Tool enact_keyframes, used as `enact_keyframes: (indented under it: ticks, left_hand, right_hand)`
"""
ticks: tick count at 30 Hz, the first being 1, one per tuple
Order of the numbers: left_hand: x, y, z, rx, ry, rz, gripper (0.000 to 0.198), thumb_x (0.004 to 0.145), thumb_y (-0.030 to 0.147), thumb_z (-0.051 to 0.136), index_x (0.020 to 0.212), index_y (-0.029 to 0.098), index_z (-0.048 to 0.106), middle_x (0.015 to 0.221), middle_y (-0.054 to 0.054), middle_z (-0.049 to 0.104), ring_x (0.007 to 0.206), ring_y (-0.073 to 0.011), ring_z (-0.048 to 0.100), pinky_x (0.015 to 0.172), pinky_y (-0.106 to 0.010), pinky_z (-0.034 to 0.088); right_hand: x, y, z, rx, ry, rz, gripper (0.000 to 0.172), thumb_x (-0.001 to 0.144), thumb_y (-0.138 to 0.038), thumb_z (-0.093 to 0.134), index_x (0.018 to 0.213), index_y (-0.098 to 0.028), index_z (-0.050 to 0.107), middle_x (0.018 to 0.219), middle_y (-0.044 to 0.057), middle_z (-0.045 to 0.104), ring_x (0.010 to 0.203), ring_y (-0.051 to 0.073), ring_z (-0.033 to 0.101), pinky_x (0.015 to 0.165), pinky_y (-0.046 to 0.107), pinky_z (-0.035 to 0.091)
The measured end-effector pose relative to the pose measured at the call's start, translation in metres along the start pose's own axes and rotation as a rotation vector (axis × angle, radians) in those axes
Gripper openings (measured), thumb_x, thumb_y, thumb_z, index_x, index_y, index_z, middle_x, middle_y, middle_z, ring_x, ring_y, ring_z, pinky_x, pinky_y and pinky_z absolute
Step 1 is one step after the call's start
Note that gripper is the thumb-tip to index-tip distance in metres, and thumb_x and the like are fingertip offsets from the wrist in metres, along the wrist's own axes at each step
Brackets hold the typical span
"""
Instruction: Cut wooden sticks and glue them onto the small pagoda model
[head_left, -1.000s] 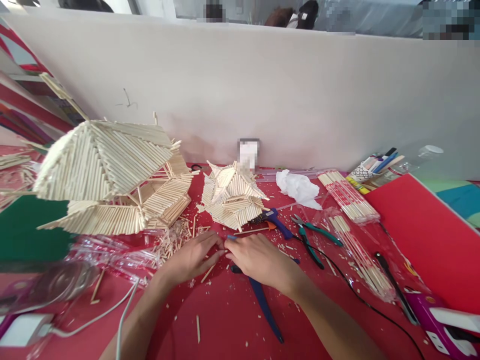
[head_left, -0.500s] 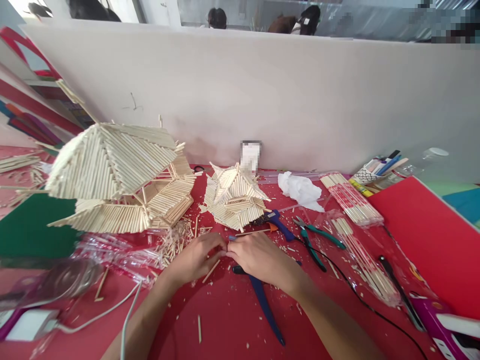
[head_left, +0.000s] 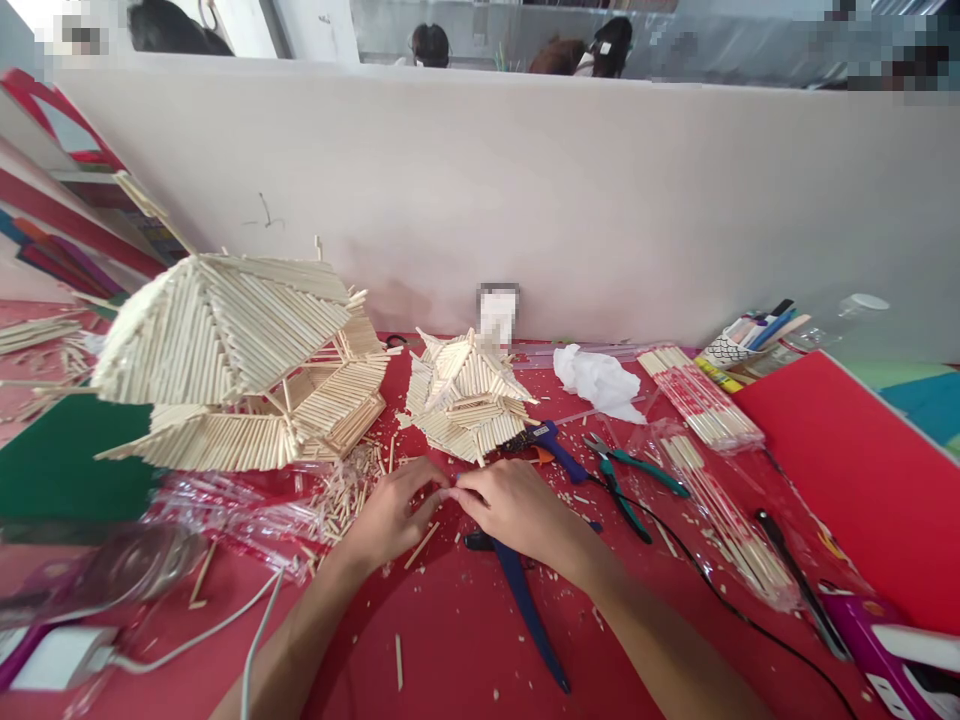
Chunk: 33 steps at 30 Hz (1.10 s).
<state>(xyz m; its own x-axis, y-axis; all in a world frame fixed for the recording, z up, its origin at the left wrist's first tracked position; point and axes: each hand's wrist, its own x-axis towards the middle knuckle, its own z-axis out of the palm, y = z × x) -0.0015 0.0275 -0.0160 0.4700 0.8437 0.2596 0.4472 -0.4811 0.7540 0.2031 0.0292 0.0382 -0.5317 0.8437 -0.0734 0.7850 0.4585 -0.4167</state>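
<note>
My left hand (head_left: 399,512) and my right hand (head_left: 510,505) meet at the fingertips over the red table. Both are closed in a pinch, and whatever lies between the fingers is too small or hidden to name. Just beyond them stands a small pagoda-like model of wooden sticks (head_left: 472,390). A blue hot glue gun (head_left: 559,450) lies by its right side. Under my right wrist is a blue-handled tool (head_left: 529,610), its head partly covered. A loose stick (head_left: 422,546) lies close to my left fingers.
A large stick-built roofed model (head_left: 225,330) fills the left, beside a heap of cut stick pieces (head_left: 352,490). To the right are green-handled pliers (head_left: 626,480), crumpled white tissue (head_left: 596,382), packs of sticks (head_left: 697,398) and a red board (head_left: 855,470). A white partition (head_left: 600,200) stands behind.
A thin stick seen above my right hand half a second ago no longer shows there. My hands stay together in nearly the same place; the view has shifted slightly.
</note>
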Motion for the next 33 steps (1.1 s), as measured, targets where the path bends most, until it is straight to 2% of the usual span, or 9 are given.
enact_keyframes:
  ticks: [3, 7, 14, 23, 28, 33]
  left_hand:
    - [-0.001, -0.003, -0.001, -0.006, -0.018, 0.026, 0.01, 0.101, 0.024, 0.057, 0.099, 0.021, 0.066, 0.097, -0.006, 0.073, 0.091, -0.0198, 0.069, 0.082, -0.033, 0.054]
    - [-0.002, -0.007, -0.001, 0.018, -0.046, 0.035, 0.01, 0.101, 0.02, 0.056, 0.097, 0.021, 0.066, 0.093, -0.004, 0.073, 0.086, -0.0182, 0.069, 0.079, -0.03, 0.052]
    - [-0.002, -0.003, 0.001, 0.066, -0.075, 0.041, 0.015, 0.102, 0.017, 0.045, 0.097, 0.02, 0.058, 0.092, -0.006, 0.067, 0.084, -0.019, 0.064, 0.076, -0.031, 0.049]
    - [-0.005, -0.002, 0.003, 0.138, -0.175, 0.03, 0.008, 0.096, 0.015, 0.041, 0.093, 0.022, 0.046, 0.09, -0.006, 0.059, 0.078, -0.0209, 0.056, 0.073, -0.034, 0.047]
    - [-0.004, 0.001, -0.001, 0.098, -0.187, 0.056, 0.011, 0.1, 0.019, 0.038, 0.094, 0.022, 0.046, 0.09, -0.006, 0.059, 0.079, -0.0201, 0.055, 0.073, -0.034, 0.046]
    - [-0.004, 0.004, 0.0, 0.021, -0.205, 0.064, 0.014, 0.103, 0.022, 0.036, 0.092, 0.021, 0.046, 0.089, -0.006, 0.059, 0.077, -0.0182, 0.055, 0.071, -0.032, 0.046]
  right_hand:
    - [0.0, 0.001, -0.001, 0.044, -0.017, 0.01, 0.035, 0.105, -0.03, 0.059, 0.076, -0.018, 0.075, 0.071, 0.004, 0.076, 0.059, 0.013, 0.062, 0.059, 0.031, 0.023]
    - [0.0, 0.004, 0.002, 0.086, -0.026, 0.012, 0.034, 0.104, -0.031, 0.061, 0.075, -0.018, 0.074, 0.067, 0.002, 0.073, 0.059, 0.012, 0.06, 0.059, 0.029, 0.025]
    - [0.0, 0.003, 0.0, 0.139, -0.028, 0.017, 0.035, 0.104, -0.031, 0.063, 0.072, -0.018, 0.073, 0.065, 0.001, 0.073, 0.058, 0.012, 0.06, 0.06, 0.028, 0.026]
    - [0.001, 0.0, -0.002, 0.177, -0.051, 0.041, 0.019, 0.099, -0.028, 0.068, 0.087, -0.021, 0.081, 0.083, 0.007, 0.082, 0.071, 0.017, 0.071, 0.063, 0.027, 0.033]
    - [-0.001, 0.003, 0.001, 0.248, -0.047, 0.004, 0.018, 0.096, -0.024, 0.066, 0.086, -0.021, 0.08, 0.079, 0.004, 0.079, 0.066, 0.014, 0.066, 0.061, 0.025, 0.032]
    - [-0.003, 0.003, -0.001, 0.185, -0.082, -0.013, 0.025, 0.096, -0.025, 0.063, 0.074, -0.019, 0.075, 0.069, 0.002, 0.074, 0.058, 0.012, 0.057, 0.059, 0.026, 0.027]
